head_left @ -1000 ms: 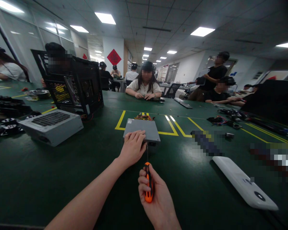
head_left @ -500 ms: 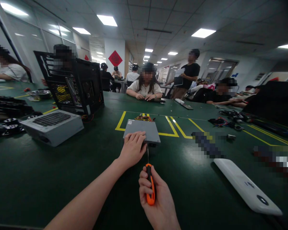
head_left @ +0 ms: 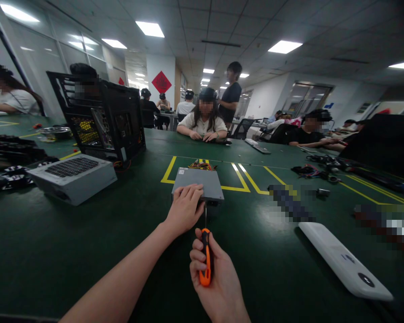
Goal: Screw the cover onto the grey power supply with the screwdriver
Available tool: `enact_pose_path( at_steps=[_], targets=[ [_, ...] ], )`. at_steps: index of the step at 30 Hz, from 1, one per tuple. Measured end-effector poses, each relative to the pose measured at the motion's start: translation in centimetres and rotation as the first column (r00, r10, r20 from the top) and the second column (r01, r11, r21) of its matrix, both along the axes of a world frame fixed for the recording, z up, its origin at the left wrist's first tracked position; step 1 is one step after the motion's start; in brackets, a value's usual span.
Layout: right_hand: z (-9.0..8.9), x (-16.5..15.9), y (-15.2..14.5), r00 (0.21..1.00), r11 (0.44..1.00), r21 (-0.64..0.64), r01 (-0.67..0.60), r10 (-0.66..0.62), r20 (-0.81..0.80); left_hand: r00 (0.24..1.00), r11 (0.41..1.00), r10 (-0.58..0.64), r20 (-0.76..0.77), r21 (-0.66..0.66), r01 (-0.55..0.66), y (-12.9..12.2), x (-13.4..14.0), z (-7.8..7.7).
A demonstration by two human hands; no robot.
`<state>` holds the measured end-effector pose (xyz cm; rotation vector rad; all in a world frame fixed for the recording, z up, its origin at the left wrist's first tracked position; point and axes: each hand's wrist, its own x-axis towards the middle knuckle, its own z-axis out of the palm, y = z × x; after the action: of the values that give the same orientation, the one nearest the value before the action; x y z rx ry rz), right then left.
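A grey computer power supply [head_left: 210, 181] lies on the green table in front of me, its bundle of coloured cables [head_left: 204, 166] at the far side. My left hand [head_left: 186, 204] holds its near left part, fingers over the top and the thumb down by the near edge. Below it, my right hand [head_left: 212, 269] is wrapped round the handle of an orange and black screwdriver [head_left: 205, 255]. The shaft points away from me to the near face of the power supply. Shadow and the left thumb hide where the tip meets it.
To the left stand a second power supply [head_left: 74, 179] with a fan grille and an open black computer case [head_left: 121, 121]. A metal bowl [head_left: 55, 132] is behind. On the right lie a white elongated device [head_left: 343, 260] and tangled cables [head_left: 309, 172]. A person [head_left: 204, 121] sits opposite.
My right hand and the screwdriver have shifted slightly left, and the handle has turned a little. My left hand stays on the power supply. In the background a standing person has moved left.
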<state>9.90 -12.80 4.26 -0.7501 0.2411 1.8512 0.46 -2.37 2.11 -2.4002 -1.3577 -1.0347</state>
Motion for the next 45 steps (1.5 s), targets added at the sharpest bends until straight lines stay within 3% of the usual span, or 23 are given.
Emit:
enact_pose_path(
  at_steps=[34, 45],
  targets=[
    [-0.06, -0.24, 0.11, 1.000, 1.000, 0.000, -0.006, 0.006, 0.009, 1.000, 1.000, 0.000, -0.003, -0.006, 0.000, -0.20, -0.09, 0.18],
    [0.10, -0.04, 0.03, 0.998, 1.000, 0.012, 0.013, -0.012, -0.060, 1.000, 1.000, -0.012, 0.004, -0.025, 0.012, -0.11, -0.10, 0.14]
  ],
)
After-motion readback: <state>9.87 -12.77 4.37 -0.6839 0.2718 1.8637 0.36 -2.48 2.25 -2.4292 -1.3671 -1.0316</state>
